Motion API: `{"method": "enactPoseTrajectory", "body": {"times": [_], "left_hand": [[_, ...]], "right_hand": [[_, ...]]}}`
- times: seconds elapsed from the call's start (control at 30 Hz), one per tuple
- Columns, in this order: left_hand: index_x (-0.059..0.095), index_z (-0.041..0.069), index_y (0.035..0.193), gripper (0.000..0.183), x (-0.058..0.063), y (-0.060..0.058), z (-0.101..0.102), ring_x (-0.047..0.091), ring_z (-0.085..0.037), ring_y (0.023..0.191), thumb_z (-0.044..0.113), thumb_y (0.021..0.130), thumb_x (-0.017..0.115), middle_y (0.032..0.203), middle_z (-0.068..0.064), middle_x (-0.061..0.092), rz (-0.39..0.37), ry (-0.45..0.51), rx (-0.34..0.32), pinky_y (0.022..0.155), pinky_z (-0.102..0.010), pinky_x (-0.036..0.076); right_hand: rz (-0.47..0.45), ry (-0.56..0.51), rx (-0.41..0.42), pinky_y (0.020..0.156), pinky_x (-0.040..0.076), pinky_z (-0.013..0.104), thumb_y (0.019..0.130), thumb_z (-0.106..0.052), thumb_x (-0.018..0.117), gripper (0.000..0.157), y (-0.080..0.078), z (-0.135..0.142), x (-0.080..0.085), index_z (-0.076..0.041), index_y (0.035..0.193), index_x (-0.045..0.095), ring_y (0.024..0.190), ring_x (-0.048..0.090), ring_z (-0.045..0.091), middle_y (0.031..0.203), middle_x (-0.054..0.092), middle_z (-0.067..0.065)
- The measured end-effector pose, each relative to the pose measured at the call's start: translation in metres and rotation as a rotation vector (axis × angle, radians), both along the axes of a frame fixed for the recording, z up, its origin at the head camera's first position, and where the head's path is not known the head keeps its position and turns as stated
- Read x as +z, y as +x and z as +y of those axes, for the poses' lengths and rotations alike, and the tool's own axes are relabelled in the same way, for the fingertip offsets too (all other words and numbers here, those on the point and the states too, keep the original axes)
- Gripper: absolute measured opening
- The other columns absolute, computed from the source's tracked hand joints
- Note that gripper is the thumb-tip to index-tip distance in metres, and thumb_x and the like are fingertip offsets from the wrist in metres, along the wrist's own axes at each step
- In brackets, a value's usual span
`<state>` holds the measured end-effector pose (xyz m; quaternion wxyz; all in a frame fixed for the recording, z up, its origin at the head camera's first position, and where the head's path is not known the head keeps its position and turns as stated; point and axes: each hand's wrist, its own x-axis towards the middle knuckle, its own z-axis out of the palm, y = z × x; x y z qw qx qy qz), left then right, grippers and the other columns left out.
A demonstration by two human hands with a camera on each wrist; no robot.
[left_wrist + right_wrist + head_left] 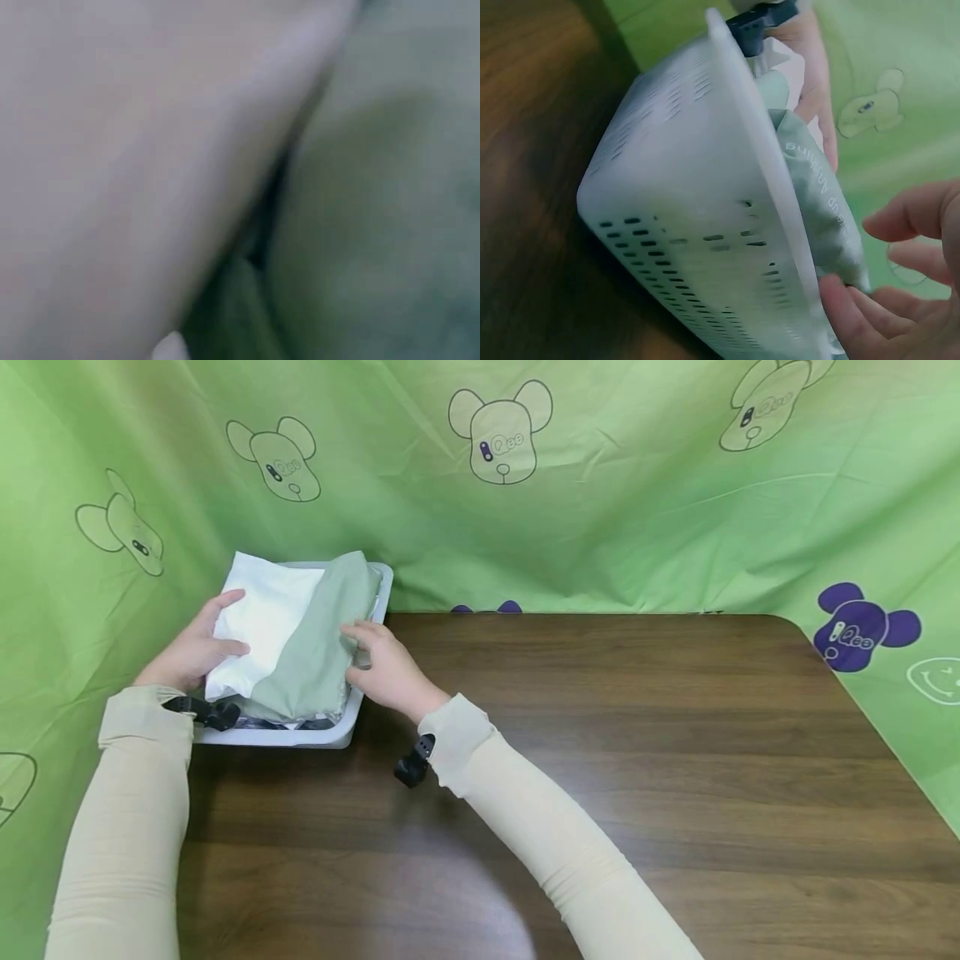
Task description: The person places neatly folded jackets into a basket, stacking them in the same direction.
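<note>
A white perforated plastic basket stands at the left of the table. On top lie a flat white soft packet and a grey-green packet, with white lettering visible in the right wrist view. My left hand grips the left edge of the white packet, thumb on its upper face, some fingers hidden. My right hand is at the right edge of the grey-green packet, fingers loosely bent, fingertips against it; in the right wrist view the thumb stands apart. White and green surfaces fill the blurred left wrist view.
Dark folded items in clear wrap show under the packets at the basket's front. The brown wooden table extends to the right. A green curtain with bear prints hangs behind and on both sides.
</note>
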<state>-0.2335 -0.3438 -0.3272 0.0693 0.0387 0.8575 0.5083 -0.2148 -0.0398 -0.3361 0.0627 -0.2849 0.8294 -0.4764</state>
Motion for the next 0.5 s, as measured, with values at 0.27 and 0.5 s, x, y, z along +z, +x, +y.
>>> {"method": "enactPoseTrajectory", "body": {"times": [0.27, 0.5], "left_hand": [[-0.009, 0.006, 0.161, 0.089, 0.004, 0.0, 0.002, -0.003, -0.049, 0.148, -0.008, 0.096, 0.051, 0.163, -0.027, -0.02, -0.076, -0.18, -0.051, 0.119, -0.058, 0.021], [-0.011, -0.001, 0.159, 0.089, 0.007, -0.001, 0.005, -0.008, -0.053, 0.148, -0.004, 0.097, 0.053, 0.161, -0.032, -0.018, -0.151, -0.295, -0.09, 0.118, -0.066, 0.001]], "right_hand": [[0.228, 0.367, 0.114, 0.12, 0.028, 0.031, 0.103, -0.018, 0.052, 0.048, 0.01, -0.005, -0.001, -0.005, 0.149, 0.05, 0.148, 0.034, 0.028, 0.159, 0.037, 0.017], [0.238, 0.522, 0.118, 0.122, 0.022, 0.052, 0.109, -0.035, 0.042, 0.049, 0.018, -0.006, -0.013, -0.012, 0.152, 0.049, 0.154, 0.016, 0.026, 0.163, 0.032, 0.011]]}}
